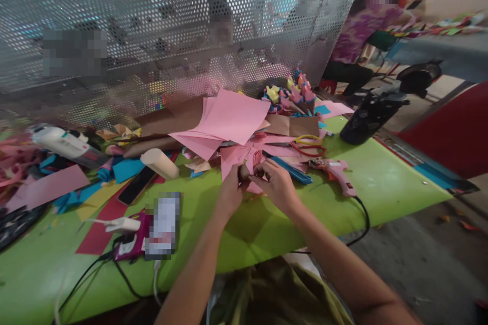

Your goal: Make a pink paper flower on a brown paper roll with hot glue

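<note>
My left hand [231,190] and my right hand [276,183] meet over the green table [381,177], both pinched on a folded piece of pink paper [249,162]. A small dark object sits between the left fingers, too blurred to name. More pink sheets [229,117] lie piled just beyond my hands. A pink glue gun [337,172] lies right of my right hand, its black cord running off the table edge. Red and yellow scissors [310,144] rest behind it.
A cream roll [160,162], a dark phone [137,185], a white glue gun [64,143] and coloured paper scraps lie to the left. Chargers and cables sit at the front left. A perforated metal screen stands behind the table. A person sits at the far right.
</note>
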### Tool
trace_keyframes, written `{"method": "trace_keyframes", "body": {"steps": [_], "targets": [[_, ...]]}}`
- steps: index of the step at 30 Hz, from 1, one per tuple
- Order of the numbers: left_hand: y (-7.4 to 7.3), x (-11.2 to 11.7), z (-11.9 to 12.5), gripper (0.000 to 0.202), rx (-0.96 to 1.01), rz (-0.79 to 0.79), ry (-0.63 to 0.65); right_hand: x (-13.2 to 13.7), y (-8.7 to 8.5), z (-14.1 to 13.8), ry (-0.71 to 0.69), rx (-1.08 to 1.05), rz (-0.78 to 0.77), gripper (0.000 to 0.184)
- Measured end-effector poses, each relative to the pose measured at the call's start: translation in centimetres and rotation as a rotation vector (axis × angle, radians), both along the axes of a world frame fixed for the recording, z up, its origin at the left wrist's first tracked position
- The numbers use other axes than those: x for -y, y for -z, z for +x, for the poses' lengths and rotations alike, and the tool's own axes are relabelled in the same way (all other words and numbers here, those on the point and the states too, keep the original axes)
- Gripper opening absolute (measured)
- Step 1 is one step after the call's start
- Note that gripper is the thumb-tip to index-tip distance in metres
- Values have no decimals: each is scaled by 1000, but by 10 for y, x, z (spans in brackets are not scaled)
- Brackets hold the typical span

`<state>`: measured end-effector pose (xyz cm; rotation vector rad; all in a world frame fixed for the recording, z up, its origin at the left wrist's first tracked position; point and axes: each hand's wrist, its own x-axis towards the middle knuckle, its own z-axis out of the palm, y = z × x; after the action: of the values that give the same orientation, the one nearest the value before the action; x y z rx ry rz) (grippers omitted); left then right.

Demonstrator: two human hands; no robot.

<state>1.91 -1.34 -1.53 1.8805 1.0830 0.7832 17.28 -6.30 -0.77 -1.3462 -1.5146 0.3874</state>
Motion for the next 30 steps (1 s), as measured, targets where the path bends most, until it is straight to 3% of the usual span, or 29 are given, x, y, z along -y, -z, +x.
{"method": "trace_keyframes", "body": {"steps": [12, 30], "targets": [[3, -2, 1, 23, 30, -23, -55, 2, 3, -3, 86, 18, 9, 9], [3, -2, 1, 24, 7, -28, -53, 1, 3, -2, 37, 2, -11, 11]]}}
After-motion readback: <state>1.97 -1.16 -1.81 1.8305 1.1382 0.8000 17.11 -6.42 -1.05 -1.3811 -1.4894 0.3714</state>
